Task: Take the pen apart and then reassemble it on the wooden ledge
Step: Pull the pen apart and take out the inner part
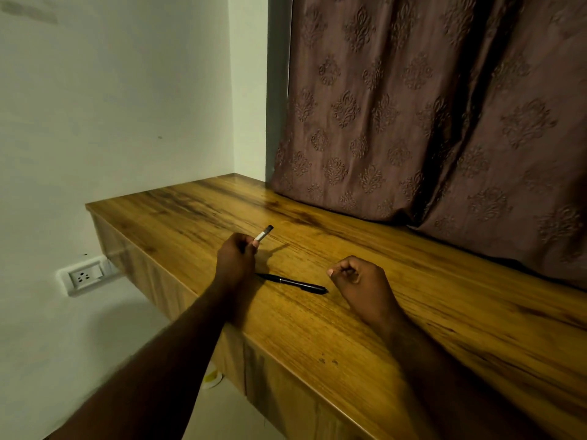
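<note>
Two hands are over the wooden ledge [413, 312]; left hand [236, 260] pinches the pen cap [264, 233]. Right hand [355, 281], curled and empty, is just beside the pen body [298, 284], which lies left-to-right between both hands.

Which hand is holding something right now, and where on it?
Left hand pinches a small white pen piece by its lower end. Right hand is curled, apparently holding nothing.

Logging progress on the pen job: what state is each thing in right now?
Black pen body: lying flat on the wooden ledge, untouched.
White pen piece: lifted, gripped by left hand.
Right hand: curled, resting on ledge; contents unclear.
Curtain: drawn.
</note>
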Tool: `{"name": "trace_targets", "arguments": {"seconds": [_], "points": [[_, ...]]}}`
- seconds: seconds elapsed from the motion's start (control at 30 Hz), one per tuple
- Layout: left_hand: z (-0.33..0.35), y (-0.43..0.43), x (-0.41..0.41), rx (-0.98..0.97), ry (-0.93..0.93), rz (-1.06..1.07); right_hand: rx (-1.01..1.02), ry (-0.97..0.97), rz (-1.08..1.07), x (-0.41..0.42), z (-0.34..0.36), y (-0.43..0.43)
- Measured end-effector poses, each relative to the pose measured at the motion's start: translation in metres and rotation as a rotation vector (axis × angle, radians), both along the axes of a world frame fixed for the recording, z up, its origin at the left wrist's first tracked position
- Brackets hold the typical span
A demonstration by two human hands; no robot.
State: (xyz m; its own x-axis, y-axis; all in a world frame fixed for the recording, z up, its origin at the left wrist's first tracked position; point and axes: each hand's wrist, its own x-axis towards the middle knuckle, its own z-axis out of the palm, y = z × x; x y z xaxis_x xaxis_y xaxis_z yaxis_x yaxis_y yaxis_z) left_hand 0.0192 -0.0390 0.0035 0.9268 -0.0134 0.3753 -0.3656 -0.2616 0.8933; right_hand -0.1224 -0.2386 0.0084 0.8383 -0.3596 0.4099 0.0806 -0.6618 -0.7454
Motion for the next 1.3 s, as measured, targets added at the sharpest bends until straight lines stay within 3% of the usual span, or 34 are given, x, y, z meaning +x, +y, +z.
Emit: {"name": "trace_targets", "arguments": {"seconds": [0.17, 0.4, 0.5, 0.63, 0.77, 1.0, 1.3], "points": [[-0.007, 0.006, -0.007, -0.151, 0.028, -0.023, -0.349, 0.194, 0.050, 0.001, 0.001, 0.008], [-0.011, 0.008, -0.025, -0.301, 0.071, -0.106, -0.321, 0.186, 0.035, 0.009, -0.001, 0.005], [-0.011, 0.006, -0.033, -0.203, 0.023, -0.181, -0.241, 0.115, 0.022, 0.009, -0.002, 0.004], [-0.008, -0.006, -0.063, -0.114, -0.097, -0.330, 0.075, -0.027, -0.021, 0.003, 0.003, -0.003], [-0.010, -0.013, -0.082, 0.269, -0.355, -0.453, 0.327, -0.009, 0.017, -0.010, 0.008, 0.001], [-0.007, -0.020, -0.087, 0.528, -0.454, -0.467, 0.321, 0.115, 0.134, -0.030, 0.006, 0.012], [-0.006, -0.018, -0.093, 0.565, -0.545, -0.379, 0.407, 0.133, 0.195, -0.035, 0.011, 0.015]]}}
